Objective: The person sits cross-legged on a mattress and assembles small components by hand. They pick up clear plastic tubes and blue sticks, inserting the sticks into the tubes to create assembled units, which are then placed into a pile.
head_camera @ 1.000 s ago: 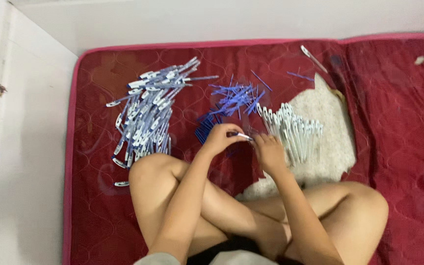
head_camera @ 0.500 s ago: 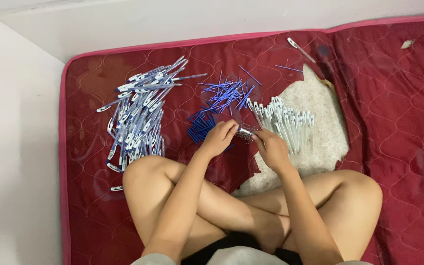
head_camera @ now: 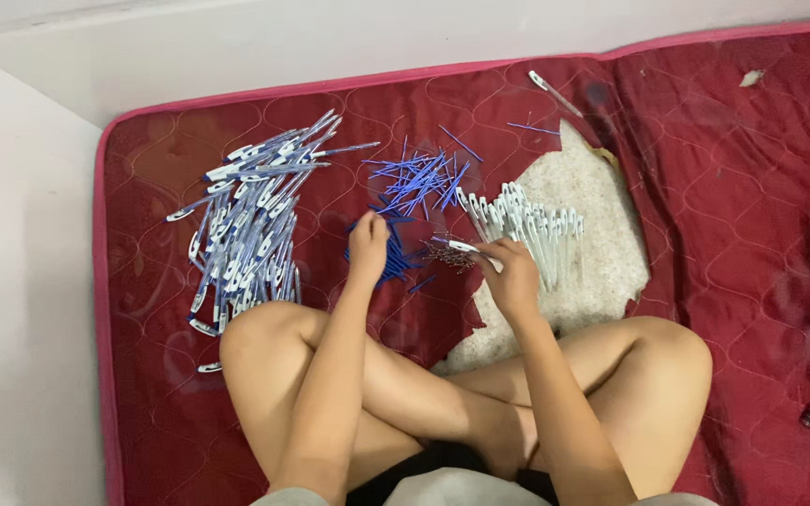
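Two hands work above the blue refill pile (head_camera: pixel 410 201): the left hand (head_camera: pixel 367 248) rests on it, fingers curled into the refills; the right hand (head_camera: pixel 513 276), just beside, pinches a white pen barrel (head_camera: pixel 466 247).

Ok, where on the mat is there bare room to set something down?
Free: the red mat right of the white patch, and the strip between the finished pen pile and the mat's left edge. Crowded: the middle, where the left hand touches blue refills and the right hand holds a pen barrel beside white barrels.
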